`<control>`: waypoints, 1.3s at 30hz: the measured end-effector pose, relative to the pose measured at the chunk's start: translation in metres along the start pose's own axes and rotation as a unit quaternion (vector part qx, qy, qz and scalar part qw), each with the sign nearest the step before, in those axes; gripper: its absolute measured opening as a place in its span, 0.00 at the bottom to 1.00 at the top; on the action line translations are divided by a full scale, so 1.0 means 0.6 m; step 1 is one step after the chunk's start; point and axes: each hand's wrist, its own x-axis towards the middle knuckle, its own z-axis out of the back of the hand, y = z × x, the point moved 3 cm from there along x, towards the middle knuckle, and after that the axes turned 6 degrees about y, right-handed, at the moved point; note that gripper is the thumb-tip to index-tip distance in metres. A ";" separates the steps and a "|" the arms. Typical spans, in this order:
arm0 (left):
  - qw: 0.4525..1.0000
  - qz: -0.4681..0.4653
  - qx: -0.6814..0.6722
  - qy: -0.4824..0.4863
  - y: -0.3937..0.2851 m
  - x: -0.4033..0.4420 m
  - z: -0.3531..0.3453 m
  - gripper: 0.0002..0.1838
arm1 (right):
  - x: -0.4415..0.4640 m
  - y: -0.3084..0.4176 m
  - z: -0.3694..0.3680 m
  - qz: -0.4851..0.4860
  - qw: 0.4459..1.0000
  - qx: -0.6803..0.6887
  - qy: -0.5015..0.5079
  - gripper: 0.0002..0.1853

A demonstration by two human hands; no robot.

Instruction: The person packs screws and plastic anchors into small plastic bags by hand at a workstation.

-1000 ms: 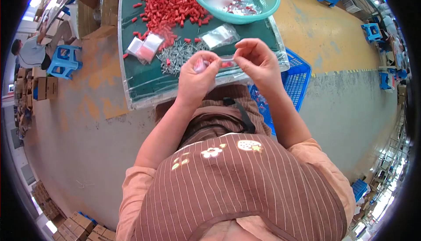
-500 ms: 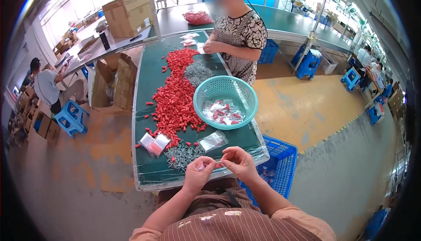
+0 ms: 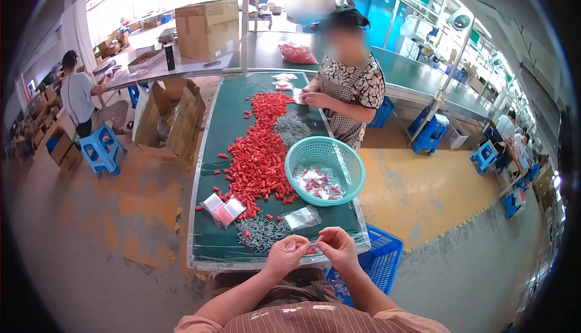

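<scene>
Close to my body, over the table's near edge, my left hand (image 3: 284, 257) and my right hand (image 3: 338, 249) pinch a small clear plastic bag (image 3: 311, 245) between them. Something red shows in it, partly hidden by my fingers. Just beyond my left hand lies a heap of grey screws (image 3: 260, 234). A pile of small red plastic plugs (image 3: 257, 166) stretches up the table. Flat packs of empty clear bags (image 3: 302, 218) rest beyond my hands, and more bags (image 3: 223, 211) lie to the left.
A turquoise plastic basket (image 3: 359, 183) holds filled bags at the table's right side. Below the near right corner is a blue crate (image 3: 390, 259). Across the table a co-worker (image 3: 351, 79) stands by a second screw heap (image 3: 292, 127). An open carton (image 3: 148, 128) stands left.
My view has tilted upward, so the table sits lower in it. Both hands still pinch the bag, and my right hand's fingers have shifted slightly.
</scene>
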 end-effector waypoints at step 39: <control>0.984 -0.134 0.061 0.101 -0.018 -0.036 0.094 0.07 | -0.011 0.059 -0.135 -0.005 0.950 -0.311 -0.022 0.03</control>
